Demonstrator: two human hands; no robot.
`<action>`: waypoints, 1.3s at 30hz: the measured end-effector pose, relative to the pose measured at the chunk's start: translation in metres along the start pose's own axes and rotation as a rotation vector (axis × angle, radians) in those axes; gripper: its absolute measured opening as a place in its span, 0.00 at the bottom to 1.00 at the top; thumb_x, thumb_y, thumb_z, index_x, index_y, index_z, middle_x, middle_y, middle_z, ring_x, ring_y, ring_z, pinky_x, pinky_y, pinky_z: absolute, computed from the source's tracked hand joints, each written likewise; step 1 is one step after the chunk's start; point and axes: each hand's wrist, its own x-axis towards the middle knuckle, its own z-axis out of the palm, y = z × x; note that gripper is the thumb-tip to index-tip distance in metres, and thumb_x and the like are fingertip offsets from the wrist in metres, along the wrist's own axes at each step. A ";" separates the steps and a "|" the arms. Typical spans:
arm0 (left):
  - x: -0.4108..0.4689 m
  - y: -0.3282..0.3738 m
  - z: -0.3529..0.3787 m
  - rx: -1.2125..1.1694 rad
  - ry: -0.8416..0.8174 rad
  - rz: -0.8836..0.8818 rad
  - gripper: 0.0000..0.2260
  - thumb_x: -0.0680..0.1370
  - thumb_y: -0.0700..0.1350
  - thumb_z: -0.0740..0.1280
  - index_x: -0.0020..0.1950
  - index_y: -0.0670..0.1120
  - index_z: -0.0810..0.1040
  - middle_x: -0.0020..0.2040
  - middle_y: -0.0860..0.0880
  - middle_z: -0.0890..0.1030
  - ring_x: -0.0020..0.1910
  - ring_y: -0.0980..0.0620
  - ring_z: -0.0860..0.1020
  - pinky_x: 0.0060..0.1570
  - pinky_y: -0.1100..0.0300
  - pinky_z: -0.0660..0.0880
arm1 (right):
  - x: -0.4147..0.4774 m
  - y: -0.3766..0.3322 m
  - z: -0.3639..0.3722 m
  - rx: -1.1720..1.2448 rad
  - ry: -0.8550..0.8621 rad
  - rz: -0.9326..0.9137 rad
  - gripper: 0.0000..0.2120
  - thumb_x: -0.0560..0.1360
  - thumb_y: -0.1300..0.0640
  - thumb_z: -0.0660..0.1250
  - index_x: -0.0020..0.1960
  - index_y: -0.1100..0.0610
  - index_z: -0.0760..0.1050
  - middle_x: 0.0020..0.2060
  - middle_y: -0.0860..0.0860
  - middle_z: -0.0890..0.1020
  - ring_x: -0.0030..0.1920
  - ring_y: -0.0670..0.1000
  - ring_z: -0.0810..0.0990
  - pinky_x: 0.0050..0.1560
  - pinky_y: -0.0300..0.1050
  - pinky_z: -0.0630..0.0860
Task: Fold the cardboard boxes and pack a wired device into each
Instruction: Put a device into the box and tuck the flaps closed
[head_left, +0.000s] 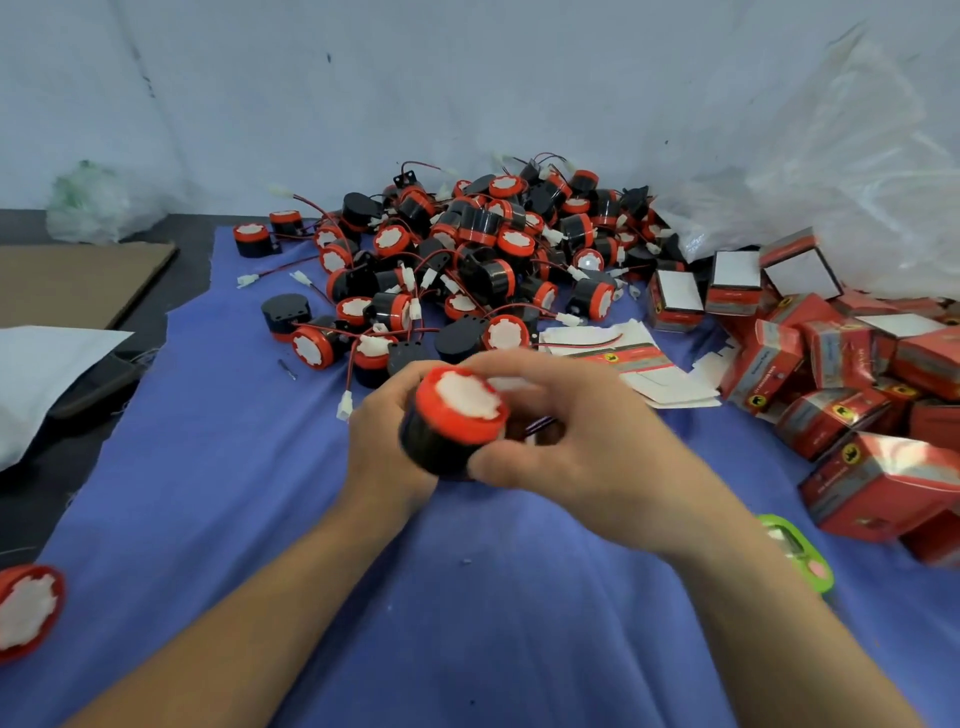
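A wired device (457, 415), black with a red rim and white face, is held above the blue cloth (260, 519) at the centre. My left hand (382, 441) grips its black body from the left. My right hand (571, 431) curls round it from the right, fingers over the top and thumb below, with its wire partly hidden under the palm. A big pile of the same devices (467, 260) lies behind. Flat unfolded boxes (639, 364) lie just right of the hands. Folded red boxes (831, 364) are heaped at the right.
One more device (26, 608) sits at the left edge. A green object (800, 551) lies by my right forearm. Brown cardboard (72, 280) and a white sheet (41, 374) lie at the left. Clear plastic bags (831, 171) rise at the back right.
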 end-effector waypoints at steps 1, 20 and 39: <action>0.000 0.001 -0.001 -0.020 -0.020 0.002 0.13 0.70 0.52 0.74 0.52 0.65 0.82 0.47 0.60 0.85 0.49 0.56 0.84 0.48 0.57 0.83 | 0.004 0.002 0.006 -0.045 -0.007 0.031 0.26 0.69 0.63 0.77 0.62 0.43 0.80 0.51 0.39 0.87 0.54 0.40 0.84 0.55 0.37 0.79; 0.005 0.011 0.010 0.013 -0.100 -0.078 0.17 0.80 0.47 0.62 0.57 0.71 0.80 0.54 0.68 0.84 0.55 0.65 0.82 0.48 0.73 0.76 | 0.019 0.019 0.023 -1.255 0.006 0.018 0.15 0.75 0.57 0.60 0.61 0.48 0.70 0.51 0.45 0.80 0.48 0.53 0.57 0.47 0.48 0.51; 0.007 -0.004 0.020 0.139 -0.240 -0.174 0.18 0.74 0.50 0.73 0.61 0.65 0.77 0.54 0.70 0.82 0.54 0.71 0.79 0.46 0.78 0.71 | -0.010 0.055 -0.032 -0.327 0.437 0.336 0.16 0.76 0.61 0.68 0.56 0.41 0.83 0.45 0.37 0.85 0.43 0.37 0.81 0.35 0.29 0.70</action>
